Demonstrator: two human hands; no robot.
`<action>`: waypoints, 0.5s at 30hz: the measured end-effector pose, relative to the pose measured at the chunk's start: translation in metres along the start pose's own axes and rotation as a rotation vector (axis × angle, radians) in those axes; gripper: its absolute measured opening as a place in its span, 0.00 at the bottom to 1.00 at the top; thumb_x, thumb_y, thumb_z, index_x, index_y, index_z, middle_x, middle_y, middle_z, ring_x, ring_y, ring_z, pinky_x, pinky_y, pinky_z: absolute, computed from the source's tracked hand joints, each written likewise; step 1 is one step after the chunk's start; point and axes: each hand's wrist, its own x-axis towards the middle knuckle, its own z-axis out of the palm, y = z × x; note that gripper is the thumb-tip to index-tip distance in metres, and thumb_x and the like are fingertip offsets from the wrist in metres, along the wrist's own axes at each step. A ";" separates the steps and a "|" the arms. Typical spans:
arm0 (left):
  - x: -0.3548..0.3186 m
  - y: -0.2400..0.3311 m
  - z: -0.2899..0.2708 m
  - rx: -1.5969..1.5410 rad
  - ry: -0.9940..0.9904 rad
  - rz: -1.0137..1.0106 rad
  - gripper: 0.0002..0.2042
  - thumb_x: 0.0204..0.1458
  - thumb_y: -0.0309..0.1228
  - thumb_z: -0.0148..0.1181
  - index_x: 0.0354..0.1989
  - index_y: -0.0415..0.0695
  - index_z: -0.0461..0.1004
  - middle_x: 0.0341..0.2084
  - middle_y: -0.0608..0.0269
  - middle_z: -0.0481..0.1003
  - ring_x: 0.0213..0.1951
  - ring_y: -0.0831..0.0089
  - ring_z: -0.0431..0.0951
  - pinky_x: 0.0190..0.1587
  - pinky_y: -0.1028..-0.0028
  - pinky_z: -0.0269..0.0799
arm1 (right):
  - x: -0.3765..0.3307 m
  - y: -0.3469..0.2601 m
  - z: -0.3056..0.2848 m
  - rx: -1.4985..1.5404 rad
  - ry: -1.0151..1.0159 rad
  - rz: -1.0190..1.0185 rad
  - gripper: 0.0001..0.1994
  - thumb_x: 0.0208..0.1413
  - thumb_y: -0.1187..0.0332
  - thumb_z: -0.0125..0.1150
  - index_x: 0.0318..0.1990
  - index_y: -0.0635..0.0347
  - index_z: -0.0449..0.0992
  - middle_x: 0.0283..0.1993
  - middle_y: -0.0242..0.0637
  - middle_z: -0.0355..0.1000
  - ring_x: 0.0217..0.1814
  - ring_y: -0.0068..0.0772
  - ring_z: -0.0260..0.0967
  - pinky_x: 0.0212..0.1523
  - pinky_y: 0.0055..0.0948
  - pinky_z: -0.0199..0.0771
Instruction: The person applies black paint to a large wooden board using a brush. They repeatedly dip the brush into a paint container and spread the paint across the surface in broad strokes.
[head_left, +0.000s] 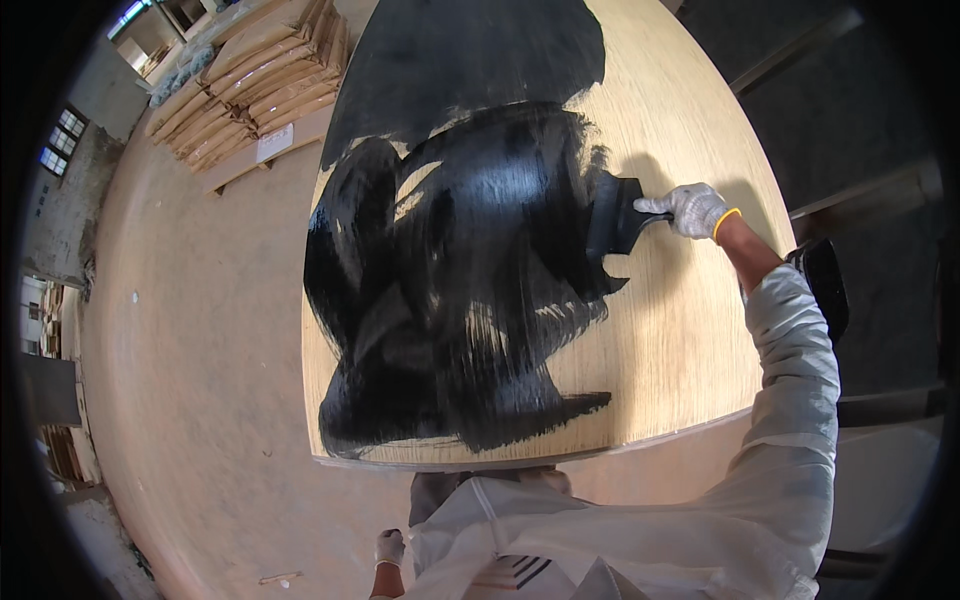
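Note:
My right hand (692,210), in a white knit glove with a yellow cuff, is closed round the handle of a wide black paintbrush (613,215). The brush's broad end meets the right edge of wet black paint (480,200) on a pale wood-grain board (690,330). Glossy, streaky strokes cover much of the board's left and middle, with bare grain showing through in gaps. The far part looks more evenly coated. My left hand (390,547), also gloved, hangs low beside my body, away from the board, with its fingers curled and nothing visible in them.
A black object (825,290), perhaps a container, is partly hidden behind my right forearm. Dark metal beams (800,50) run along the right. Brown flat packages (265,85) are stacked on a pallet at the far left. A small stick (280,577) lies on the concrete floor (200,350).

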 end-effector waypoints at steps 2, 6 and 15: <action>0.005 0.005 -0.001 -0.059 0.062 -0.041 0.10 0.61 0.31 0.58 0.45 0.39 0.81 0.24 0.63 0.77 0.19 0.72 0.75 0.21 0.70 0.69 | -0.001 -0.011 -0.006 -0.067 0.013 -0.111 0.37 0.60 0.75 0.59 0.72 0.14 0.71 0.52 0.39 0.85 0.49 0.47 0.84 0.57 0.41 0.82; 0.001 -0.009 -0.008 -0.172 0.141 -0.078 0.10 0.61 0.30 0.58 0.45 0.38 0.81 0.24 0.63 0.77 0.19 0.72 0.76 0.21 0.70 0.70 | -0.022 -0.024 -0.001 -0.068 -0.033 -0.223 0.36 0.61 0.74 0.57 0.72 0.13 0.72 0.52 0.39 0.85 0.49 0.46 0.84 0.57 0.38 0.81; -0.025 -0.027 -0.004 -0.073 0.172 -0.067 0.11 0.60 0.30 0.59 0.44 0.38 0.84 0.24 0.62 0.80 0.20 0.71 0.78 0.23 0.69 0.74 | 0.130 0.027 -0.042 0.269 0.108 -0.012 0.24 0.69 0.65 0.57 0.72 0.33 0.75 0.54 0.44 0.84 0.55 0.49 0.81 0.60 0.40 0.75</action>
